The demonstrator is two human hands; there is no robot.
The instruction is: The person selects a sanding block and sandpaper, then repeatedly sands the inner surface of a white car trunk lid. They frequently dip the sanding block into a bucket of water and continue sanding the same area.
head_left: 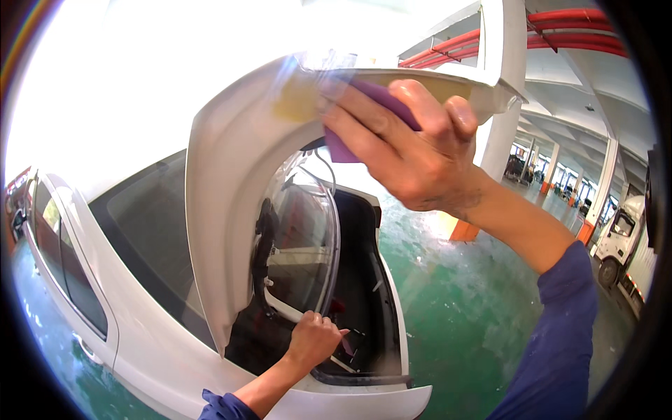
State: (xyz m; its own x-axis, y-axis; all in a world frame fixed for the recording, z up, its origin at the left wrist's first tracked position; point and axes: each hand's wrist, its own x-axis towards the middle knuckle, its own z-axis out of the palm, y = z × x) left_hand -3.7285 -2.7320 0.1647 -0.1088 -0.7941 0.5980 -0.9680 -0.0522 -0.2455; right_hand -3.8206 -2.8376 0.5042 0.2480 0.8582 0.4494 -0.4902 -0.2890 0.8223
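My right hand (427, 150) is raised to the upper edge of a pale car body panel (227, 150), pressing a purple sanding sheet (381, 98) against it. Two fingers lie along the sheet while the others are bent, and the fingertips are blurred. Beside them a yellowish patch (297, 98) shows on the panel. Lower down, my left hand (315, 339) is closed at the mouth of the open trunk (367, 259), near the lower edge of a clear, curved window-like piece (301, 238). Whatever its fingers grip is hidden.
The panel stands up over the rear of a white car (140, 350), whose dark rear window (150, 224) lies to the left. A white pillar (500, 133) rises from the green floor (462, 315). Red pipes (574, 28) run overhead, and a white truck (619, 238) stands far right.
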